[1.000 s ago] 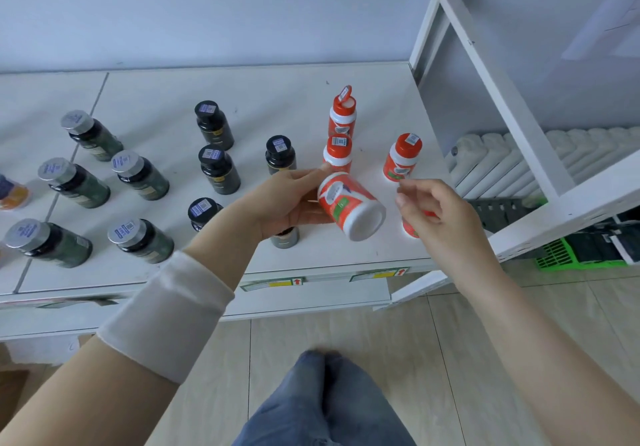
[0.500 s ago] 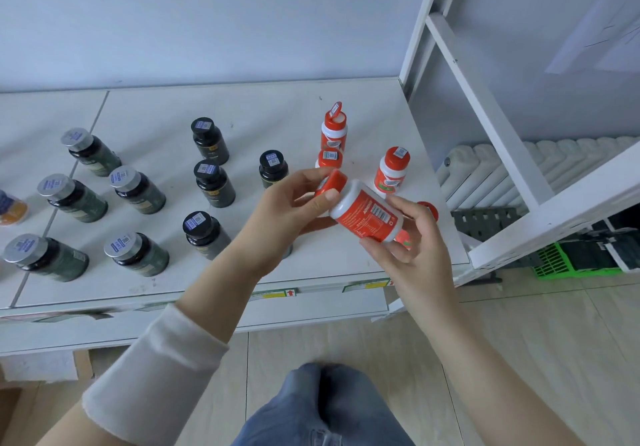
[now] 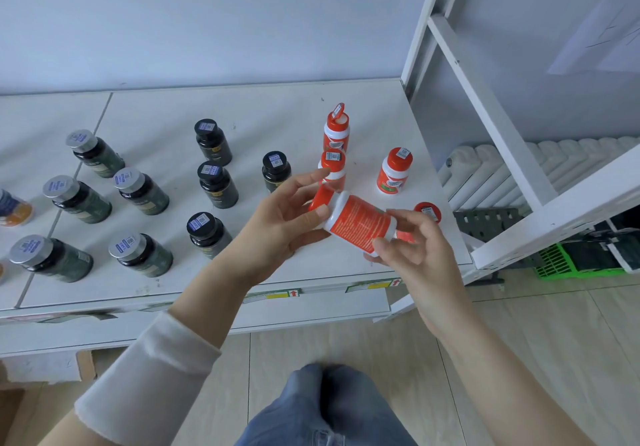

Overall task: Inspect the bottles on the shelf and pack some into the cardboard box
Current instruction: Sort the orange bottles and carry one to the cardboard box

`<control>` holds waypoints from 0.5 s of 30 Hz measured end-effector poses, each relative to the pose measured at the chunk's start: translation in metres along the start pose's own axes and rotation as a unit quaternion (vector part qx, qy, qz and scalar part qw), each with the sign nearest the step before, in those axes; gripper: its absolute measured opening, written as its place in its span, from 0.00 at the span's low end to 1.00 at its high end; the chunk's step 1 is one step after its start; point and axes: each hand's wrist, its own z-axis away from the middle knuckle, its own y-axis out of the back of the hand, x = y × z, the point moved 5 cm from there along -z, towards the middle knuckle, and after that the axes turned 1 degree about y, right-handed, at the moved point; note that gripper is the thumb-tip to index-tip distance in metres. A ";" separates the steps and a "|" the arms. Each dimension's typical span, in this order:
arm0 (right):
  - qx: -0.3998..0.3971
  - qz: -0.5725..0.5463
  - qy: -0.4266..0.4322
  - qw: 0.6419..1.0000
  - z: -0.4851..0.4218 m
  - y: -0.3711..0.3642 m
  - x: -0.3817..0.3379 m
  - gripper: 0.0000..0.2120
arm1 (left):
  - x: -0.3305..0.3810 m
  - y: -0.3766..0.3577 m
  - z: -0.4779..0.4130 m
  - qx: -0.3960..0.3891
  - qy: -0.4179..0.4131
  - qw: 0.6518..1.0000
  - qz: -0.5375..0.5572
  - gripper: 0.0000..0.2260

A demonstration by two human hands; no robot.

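I hold a white bottle with an orange label and orange cap (image 3: 356, 223) on its side above the white shelf (image 3: 277, 116). My left hand (image 3: 280, 223) grips its cap end and my right hand (image 3: 412, 248) pinches its base end. Behind it stand three more orange bottles: one with its flip lid open (image 3: 336, 130), one behind my left fingers (image 3: 333, 165), one to the right (image 3: 394, 171). Another orange cap (image 3: 427, 211) shows behind my right hand. The cardboard box itself is not clearly in view.
Black-capped dark bottles (image 3: 216, 184) stand mid-shelf and silver-capped green bottles (image 3: 140, 191) to the left. An orange-and-blue item (image 3: 14, 208) lies at the left edge. A white rack frame (image 3: 485, 109) rises on the right, with a radiator (image 3: 519, 168) and green crate (image 3: 568, 262) behind it.
My right hand came in and took the bottle's base end. The bottle turned from base-towards-me to lying sideways, with its label text facing up.
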 end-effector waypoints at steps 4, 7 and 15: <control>-0.007 0.082 0.075 0.994 0.005 -0.004 -0.004 0.22 | -0.003 0.004 0.000 0.052 0.026 0.998 -0.021 0.11; 0.008 0.005 -0.007 1.000 0.003 -0.003 0.004 0.25 | 0.003 0.003 -0.001 0.046 -0.002 0.998 -0.035 0.12; 0.019 0.017 0.008 1.000 0.001 -0.005 0.003 0.23 | -0.002 0.004 -0.004 0.061 0.044 0.997 -0.027 0.17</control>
